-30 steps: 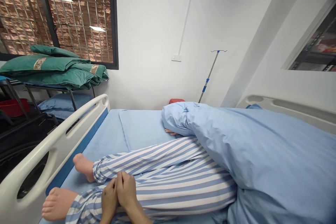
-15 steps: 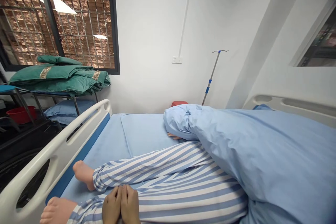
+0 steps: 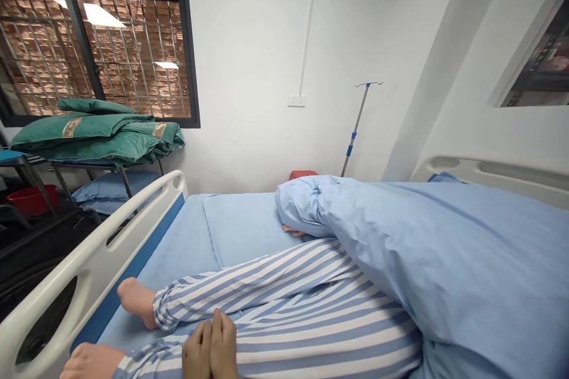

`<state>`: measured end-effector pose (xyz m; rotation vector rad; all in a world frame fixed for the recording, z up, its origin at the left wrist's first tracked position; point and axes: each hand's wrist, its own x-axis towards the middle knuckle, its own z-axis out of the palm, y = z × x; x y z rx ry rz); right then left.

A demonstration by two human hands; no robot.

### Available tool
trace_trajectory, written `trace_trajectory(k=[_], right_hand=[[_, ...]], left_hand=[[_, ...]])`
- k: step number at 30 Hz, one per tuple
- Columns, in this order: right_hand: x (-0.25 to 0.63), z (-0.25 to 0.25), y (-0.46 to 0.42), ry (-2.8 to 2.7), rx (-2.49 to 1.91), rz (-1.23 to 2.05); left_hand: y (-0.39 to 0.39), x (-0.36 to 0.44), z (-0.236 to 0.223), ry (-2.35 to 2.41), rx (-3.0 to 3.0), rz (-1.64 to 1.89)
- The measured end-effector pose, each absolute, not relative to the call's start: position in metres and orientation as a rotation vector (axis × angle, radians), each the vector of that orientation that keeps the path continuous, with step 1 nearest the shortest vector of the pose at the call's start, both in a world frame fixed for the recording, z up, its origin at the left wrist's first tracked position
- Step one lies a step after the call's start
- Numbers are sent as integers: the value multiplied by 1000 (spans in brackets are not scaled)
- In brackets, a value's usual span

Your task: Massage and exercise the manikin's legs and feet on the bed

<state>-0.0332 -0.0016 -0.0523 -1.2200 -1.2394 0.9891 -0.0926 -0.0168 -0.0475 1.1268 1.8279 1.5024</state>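
Where a hospital bed's blue mattress (image 3: 178, 237) stretches ahead of the hands, a blue duvet (image 3: 444, 249) covers a manikin (image 3: 284, 302) from the waist up. A red basin (image 3: 31, 198) sits far left of the hands, its contents hidden. The left hand (image 3: 198, 352) and right hand (image 3: 223, 343) lie touching on the striped trouser leg (image 3: 324, 331); whether they grip it cannot be told.

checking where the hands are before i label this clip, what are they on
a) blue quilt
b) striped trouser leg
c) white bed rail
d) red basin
B: the left hand and right hand lie side by side on the striped trouser leg.
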Motion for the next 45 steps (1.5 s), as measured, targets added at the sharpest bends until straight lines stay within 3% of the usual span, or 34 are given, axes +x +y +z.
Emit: trace_trajectory(k=[9,18,27,35,41,45], right_hand=[[-33,-52,2,-1248,-1185,995],[-6,-13,1,-1672,-1213,682],[-2,-56,-5,-1670,-1287,537],[1,-48,-3,-1587,-1305,580],[3,-51,3,-1449,-1267,775],[5,-52,6,-1347,-1222,846]], left_hand=[[-19,-95,-64,1996,1462,1372],[-21,-92,-61,2054,1512,1249],[-19,-89,-63,2123,1589,1201],[-18,-85,-47,2062,1457,1144],[-8,-58,-16,1811,1190,1454],[-8,-50,-26,1788,1127,1473]])
